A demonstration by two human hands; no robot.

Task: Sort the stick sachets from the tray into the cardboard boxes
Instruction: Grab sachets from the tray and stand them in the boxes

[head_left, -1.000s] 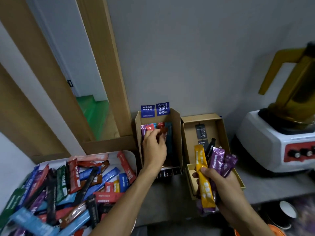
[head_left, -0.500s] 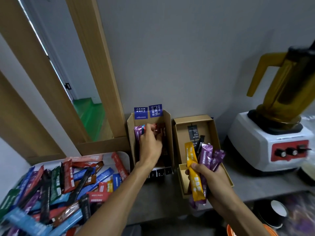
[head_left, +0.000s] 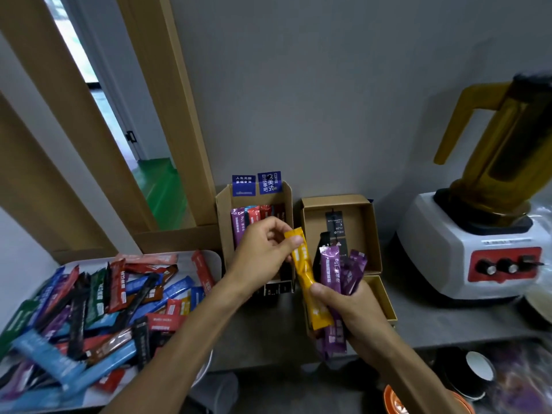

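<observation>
**Progress.** In my judgement the sort is at an early stage. The tray point(head_left: 217, 259), at the left edge of the surface, holds a deep, disordered heap of stick sachets point(head_left: 104, 309) in blue, red, green, black, brown and purple, and this is the bulk of the work outstanding. Only a few sachets are boxed. One handful is between tray and box.

**Hands.** The left hand point(head_left: 263, 252) has its grip pinched on the top end of a yellow sachet point(head_left: 304, 273), between thumb and fingers. The right hand point(head_left: 352, 315) has its grip closed round a fan of purple sachets point(head_left: 330, 270), and its thumb bears on the lower half of the yellow one. The yellow sachet is thus held at both ends, in front of the gap between the two boxes. It appears to be on its way out of the bundle for placing.

**Containers.**
- The left cardboard box point(head_left: 222, 222) stands at the back edge against the wall. It contains a short row of upright sachets point(head_left: 254, 213), purple through red to dark red, with room to spare.
- The right cardboard box point(head_left: 310, 234), just beside it, shows a black printed card and bare cardboard. A black strip stands behind the purple fan, and I cannot tell whether it is in the box or in the hand.

**Other.** A blender point(head_left: 478, 249) occupies the back right corner.
</observation>
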